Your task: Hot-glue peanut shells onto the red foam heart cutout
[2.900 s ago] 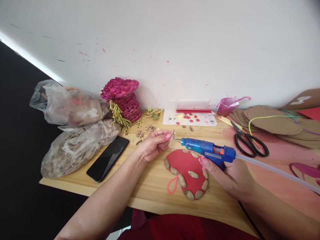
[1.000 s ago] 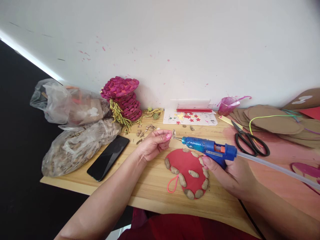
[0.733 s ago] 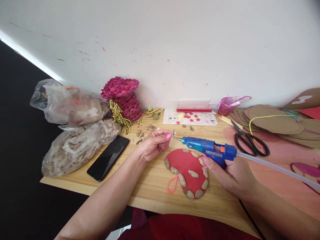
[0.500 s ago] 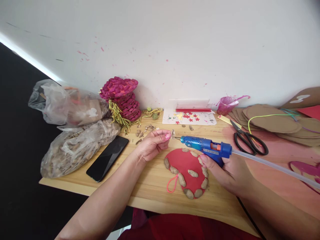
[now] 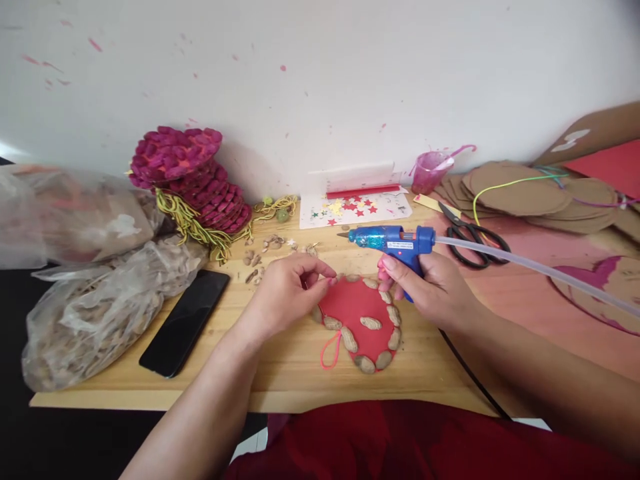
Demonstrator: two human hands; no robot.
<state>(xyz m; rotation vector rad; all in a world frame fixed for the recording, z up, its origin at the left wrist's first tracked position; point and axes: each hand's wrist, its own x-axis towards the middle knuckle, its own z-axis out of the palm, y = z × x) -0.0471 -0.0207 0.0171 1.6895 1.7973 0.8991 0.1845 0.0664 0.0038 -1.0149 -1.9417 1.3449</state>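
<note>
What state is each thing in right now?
Left hand: at the red heart, grip unclear
Right hand: holding glue gun
Glue gun: raised, glue stick inserted
Red heart: flat, peanuts along edge
Phone: flat, screen dark
Scissors: lying on table
Cardboard pieces: loosely stacked
Small stars: scattered
Plastic bags: filled

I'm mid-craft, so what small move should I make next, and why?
Perhaps press gently with your left hand at the edge of the red heart: its fingertips are there, peanuts line much of that border, and your right hand holds the glue gun clear.
</note>
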